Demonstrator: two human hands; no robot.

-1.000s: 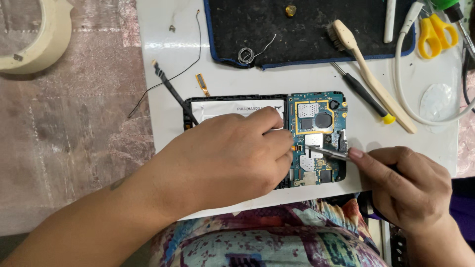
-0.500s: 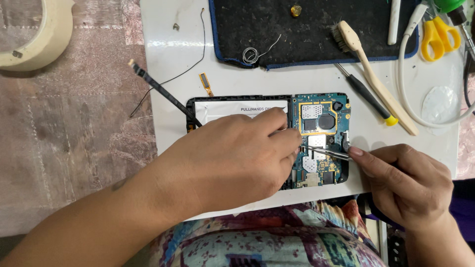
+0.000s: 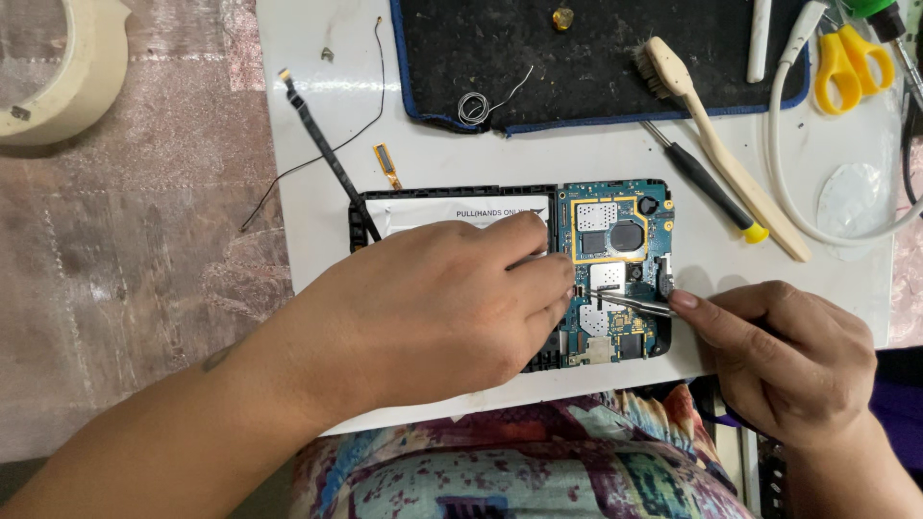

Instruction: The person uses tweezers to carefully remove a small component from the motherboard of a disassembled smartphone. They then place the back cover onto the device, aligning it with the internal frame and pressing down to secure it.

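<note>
Head view, one entry: opened phone, back cover off, lying flat on the white board just in front of me, its black frame squared to the near edge. Contents showing: blue-green circuit board with metal shields on the right half, a white-labelled battery on the left half, mostly under my palm. My left hand rests flat over the battery side, fingers curled loosely and pressing down at the seam beside the circuit board; it pins the phone and grips nothing. My right hand is closed in a pinch on fine metal tweezers, the tips touching the middle of the circuit board. Handling, by my judgement: light and thin, stiff in the frame but fragile across the bare board; small connectors and flex strips would tear or bend under side load, and the smooth board under it lets it slide, hence the flat hold. Best taken by the frame edges or held down over the battery, never by the components. Nearby: a black flex strip and thin black wire left of the phone; a black mat behind it; a wooden brush, a yellow-tipped screwdriver and yellow scissors to the right; a tape roll far left.
</note>
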